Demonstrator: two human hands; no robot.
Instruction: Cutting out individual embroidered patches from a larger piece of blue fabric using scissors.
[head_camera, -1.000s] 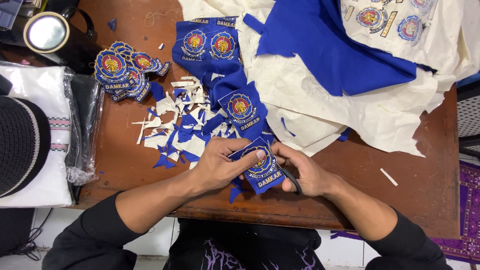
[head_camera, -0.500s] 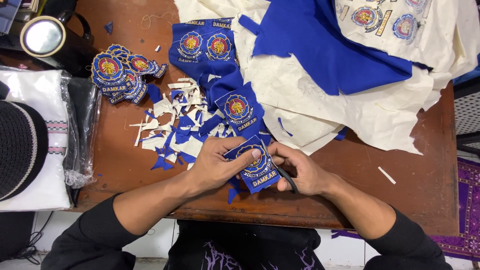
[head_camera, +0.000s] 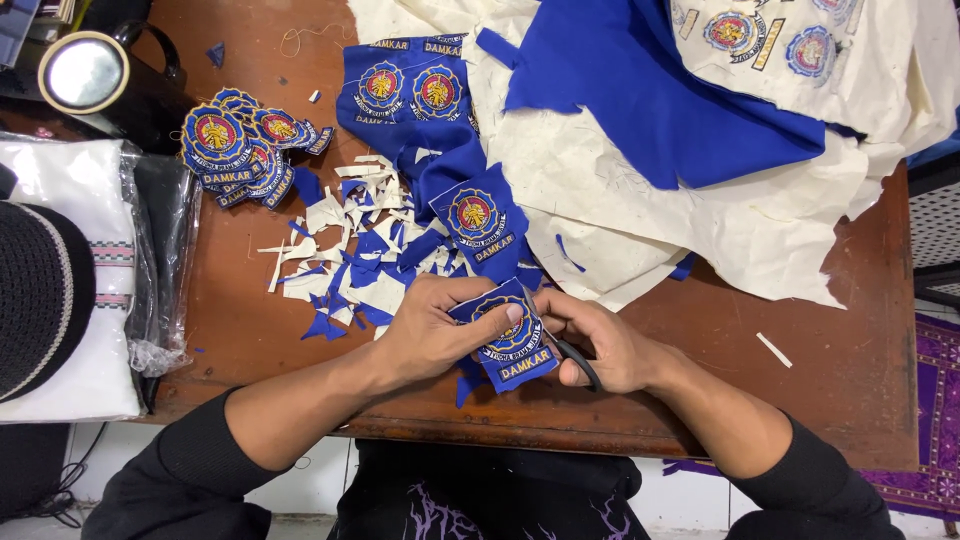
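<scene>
- We grip a blue embroidered patch (head_camera: 512, 335) in our left hand (head_camera: 440, 335), thumb pressed on its emblem, above the near edge of the wooden table (head_camera: 850, 390).
- Our right hand (head_camera: 605, 345) closes around black-handled scissors (head_camera: 578, 362), touching the patch's right side.
- Just beyond lie blue and cream fabric scraps (head_camera: 350, 260).
- Farther left sits a pile of finished patches (head_camera: 240, 150); farther right spread the cream backing sheet (head_camera: 700, 220) and blue cloth (head_camera: 640, 90).

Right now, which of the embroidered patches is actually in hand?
The blue embroidered patch at the table's near edge: left hand pinches it, right hand works black-handled scissors at it. The trimmed patch pile and uncut patches lie untouched.
</scene>
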